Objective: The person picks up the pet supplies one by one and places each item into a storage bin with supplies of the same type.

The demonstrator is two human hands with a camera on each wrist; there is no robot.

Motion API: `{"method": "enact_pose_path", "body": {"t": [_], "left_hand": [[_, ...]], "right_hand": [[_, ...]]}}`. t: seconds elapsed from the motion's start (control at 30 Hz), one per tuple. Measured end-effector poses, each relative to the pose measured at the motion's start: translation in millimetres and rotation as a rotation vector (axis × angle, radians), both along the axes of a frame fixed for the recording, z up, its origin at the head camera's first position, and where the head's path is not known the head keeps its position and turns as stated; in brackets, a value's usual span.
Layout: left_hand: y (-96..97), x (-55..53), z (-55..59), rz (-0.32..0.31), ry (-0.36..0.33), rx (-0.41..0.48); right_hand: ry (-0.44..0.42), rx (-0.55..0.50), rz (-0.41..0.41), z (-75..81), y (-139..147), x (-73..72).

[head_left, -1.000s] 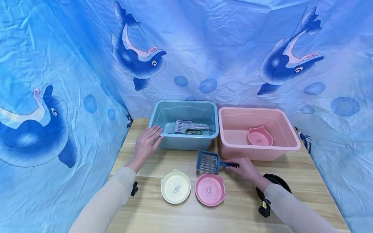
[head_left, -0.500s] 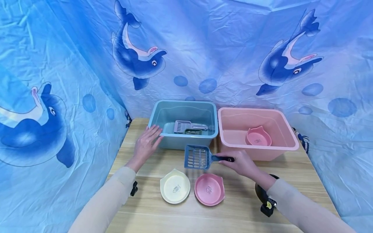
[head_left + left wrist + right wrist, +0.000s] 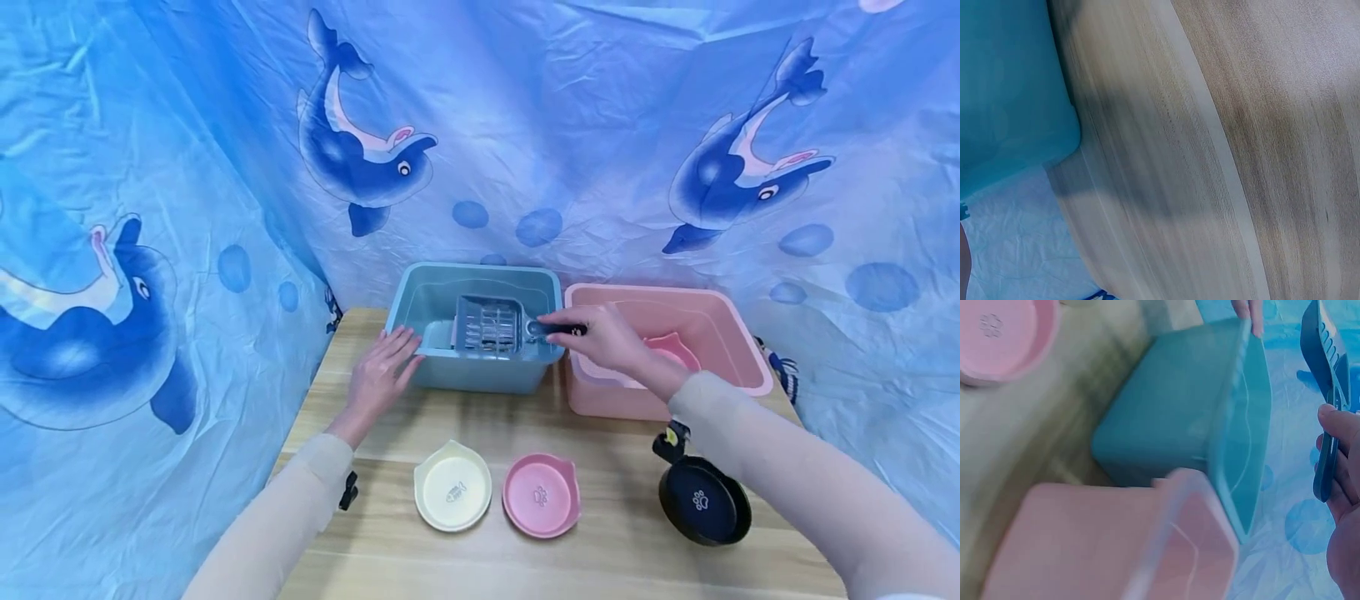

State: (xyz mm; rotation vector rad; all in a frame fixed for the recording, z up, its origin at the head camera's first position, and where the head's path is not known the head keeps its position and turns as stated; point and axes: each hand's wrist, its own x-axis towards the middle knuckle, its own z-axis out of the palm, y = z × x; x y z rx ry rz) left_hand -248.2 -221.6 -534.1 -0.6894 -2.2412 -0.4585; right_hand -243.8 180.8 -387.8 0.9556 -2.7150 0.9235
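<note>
My right hand (image 3: pixel 606 340) grips a dark blue litter scoop (image 3: pixel 491 323) by its handle. The slotted head is over the blue bin (image 3: pixel 468 372); in the right wrist view the thumb and curled fingers hold the scoop's handle (image 3: pixel 1327 464). My left hand (image 3: pixel 378 373) rests on the bin's front left rim with its fingers fairly straight. Whatever lies in the blue bin is mostly covered by the scoop, with only a pale edge showing. The left wrist view catches the blue bin's side (image 3: pixel 1010 100) but hardly any of the hand.
A pink bin (image 3: pixel 611 406) stands to the right of the blue one, with a pink cat-eared bowl (image 3: pixel 678 350) inside, partly behind my right arm. A cream bowl (image 3: pixel 453 487), a pink bowl (image 3: pixel 542 497) and a black bowl (image 3: pixel 703 502) sit along the table's front (image 3: pixel 420 571).
My right hand has lifted the litter scoop from near the table, up and leftward over the blue bin. The black bowl has come into fuller view. My left hand has stayed on the rim.
</note>
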Motion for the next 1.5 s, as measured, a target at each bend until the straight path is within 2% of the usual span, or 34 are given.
{"method": "enact_pose_path", "body": {"t": [0.17, 0.37, 0.6, 0.8, 0.97, 1.07, 1.23, 1.5], "left_hand": [[0.0, 2.3, -1.4, 0.001, -0.002, 0.002], [0.0, 2.9, -0.2, 0.005, -0.021, 0.007], [0.6, -1.1, -2.5, -0.007, 0.021, 0.002], [0.9, -0.7, -2.5, -0.007, 0.023, -0.003], [0.6, 1.0, -0.3, 0.003, 0.008, -0.007], [0.8, 1.5, -0.9, 0.007, -0.002, -0.011], [1.3, 0.8, -2.5, 0.019, -0.023, -0.011], [-1.0, -0.6, -1.9, 0.026, -0.038, -0.014]], "right_hand": [[-0.051, 0.045, 0.010, 5.4, -18.2, -33.0], [-0.123, 0.082, 0.010, 3.9, -47.1, -64.4], [-0.182, 0.128, -0.016, -6.2, -68.2, -90.8], [-0.151, 0.157, -0.016, -22.8, -76.3, -108.5], [-0.167, 0.181, -0.015, -33.3, -77.3, -112.9], [-0.179, 0.201, -0.014, -37.1, -74.8, -109.6], [-0.173, 0.154, 0.026, -38.4, -68.9, -97.5], [-0.153, 0.102, 0.050, -30.2, -53.8, -75.6]]}}
